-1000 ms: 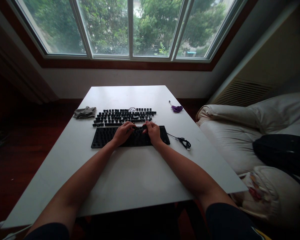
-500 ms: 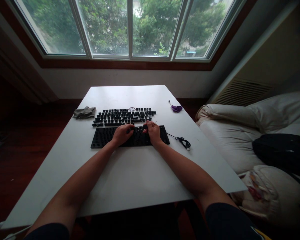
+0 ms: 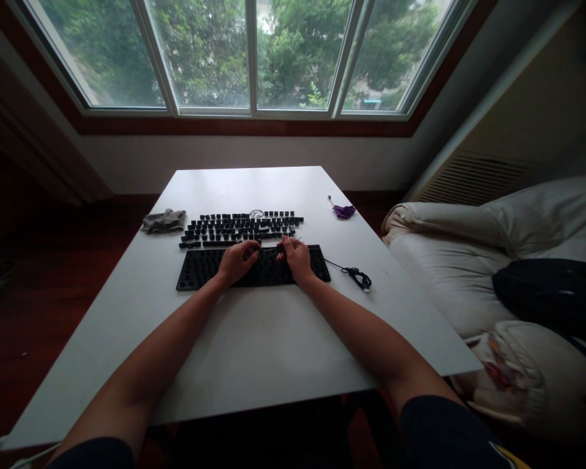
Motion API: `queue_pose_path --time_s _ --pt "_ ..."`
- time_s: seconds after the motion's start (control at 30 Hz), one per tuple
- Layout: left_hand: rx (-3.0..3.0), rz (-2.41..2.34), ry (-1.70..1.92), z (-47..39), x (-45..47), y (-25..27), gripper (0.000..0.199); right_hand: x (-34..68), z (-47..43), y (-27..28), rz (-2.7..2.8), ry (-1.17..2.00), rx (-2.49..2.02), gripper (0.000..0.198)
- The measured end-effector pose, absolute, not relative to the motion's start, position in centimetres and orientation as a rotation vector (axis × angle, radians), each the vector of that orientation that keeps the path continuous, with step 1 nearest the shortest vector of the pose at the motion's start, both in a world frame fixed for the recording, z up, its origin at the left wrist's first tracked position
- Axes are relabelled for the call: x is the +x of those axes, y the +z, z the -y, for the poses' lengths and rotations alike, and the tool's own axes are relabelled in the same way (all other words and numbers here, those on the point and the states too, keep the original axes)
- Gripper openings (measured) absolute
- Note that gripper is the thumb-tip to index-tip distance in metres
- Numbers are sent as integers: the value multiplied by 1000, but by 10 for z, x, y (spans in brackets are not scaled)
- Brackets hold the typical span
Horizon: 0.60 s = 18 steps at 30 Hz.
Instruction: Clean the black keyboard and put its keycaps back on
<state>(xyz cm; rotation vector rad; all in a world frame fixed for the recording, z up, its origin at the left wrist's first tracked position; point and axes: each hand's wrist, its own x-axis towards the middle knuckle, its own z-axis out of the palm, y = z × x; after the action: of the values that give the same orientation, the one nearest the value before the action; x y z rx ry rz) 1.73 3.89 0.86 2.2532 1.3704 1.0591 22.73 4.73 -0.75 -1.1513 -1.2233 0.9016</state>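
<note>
Holding, right hand: the grip of your right hand (image 3: 297, 255) is closed on a small wire tool (image 3: 280, 248), with a dark body between thumb and fingers and thin wires pointing left.
Left hand: your left hand (image 3: 236, 262) is set opposite, thumb and fingers curled toward each other; whether this grip pinches anything, you cannot tell at this size.
Tool position: above the upper middle of the keyboard, between your two hands.
Keyboard: the black keyboard (image 3: 268, 273) lies flat on the desk (image 3: 244, 345) beneath both hands, long side toward you.
Keycaps: the loose black keycaps (image 3: 229, 224) stand in rows just beyond the keyboard; one long bar lies nearest to it.
Cable: the black cable (image 3: 359, 277) leaves the keyboard's right side and ends in a bundle, plug toward you.
Desk, left edge: a crumpled grey cloth (image 3: 164, 221), beside the keycap rows.
Desk, right edge: a purple cloth (image 3: 344, 212) with a thin stick (image 3: 331, 201) beside it.
Right of desk: a pale sofa (image 3: 434, 244) carrying a black bag (image 3: 551, 293).
Beyond desk: a window (image 3: 205, 58) with trees outside.
</note>
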Motion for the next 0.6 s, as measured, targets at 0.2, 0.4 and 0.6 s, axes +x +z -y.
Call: queue_pose_path --time_s 0.2,0.4,0.6 --pt "2329 -1381 1004 -39 17 8 25 227 -47 -7 1215 907 -1124 50" --pt "2406 -1424 962 -38 19 8 26 227 -46 -5 1230 891 -1154 52" --pt "2527 -1438 899 -35 22 8 29 228 -46 -5 1242 904 -1145 52"
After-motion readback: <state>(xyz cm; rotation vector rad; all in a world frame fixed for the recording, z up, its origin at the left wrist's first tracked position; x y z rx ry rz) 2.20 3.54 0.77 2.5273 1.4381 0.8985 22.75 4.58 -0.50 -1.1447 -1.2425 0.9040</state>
